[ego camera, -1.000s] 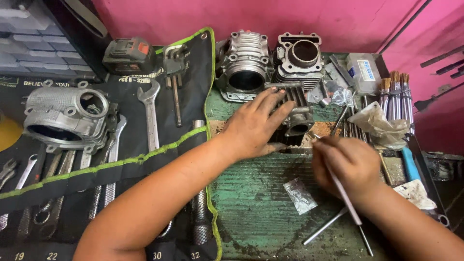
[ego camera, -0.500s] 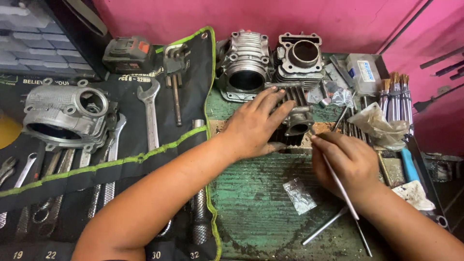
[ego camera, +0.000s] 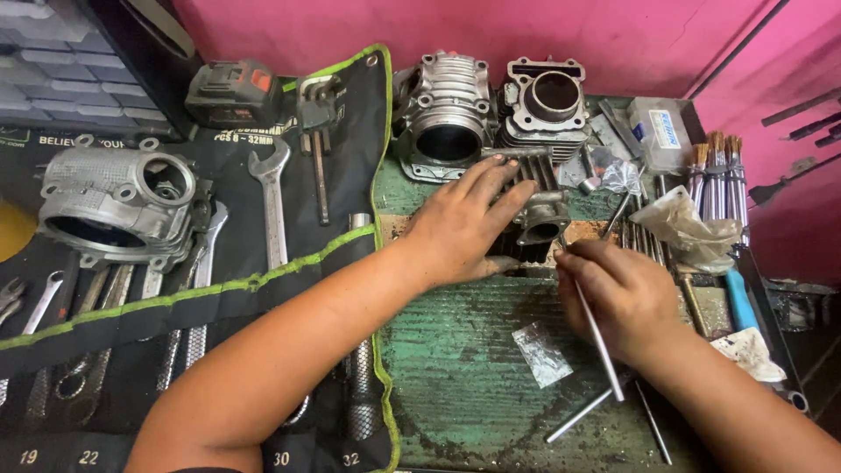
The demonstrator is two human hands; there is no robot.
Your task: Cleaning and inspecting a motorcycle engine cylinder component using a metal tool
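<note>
The left hand [ego camera: 464, 226] lies flat, open, on the heavy finned cylinder head [ego camera: 536, 223]. The right hand [ego camera: 618, 298] pinches a thin, stiff metal rod [ego camera: 600, 337].

Worn green workbench [ego camera: 455, 368], scuffed and grimy. Under the left hand [ego camera: 464, 229], a finned cylinder head [ego camera: 536, 221]. Beyond its fingertips, two engine cylinders [ego camera: 451, 114] side by side. Left of that forearm, a black tool roll [ego camera: 219, 289] of wrenches, a silver engine casing [ego camera: 118, 206] upon it. Beside the right hand [ego camera: 618, 298], a small plastic bag [ego camera: 541, 352] and thin metal rods [ego camera: 583, 416]; further right, brushes [ego camera: 717, 171].
</note>
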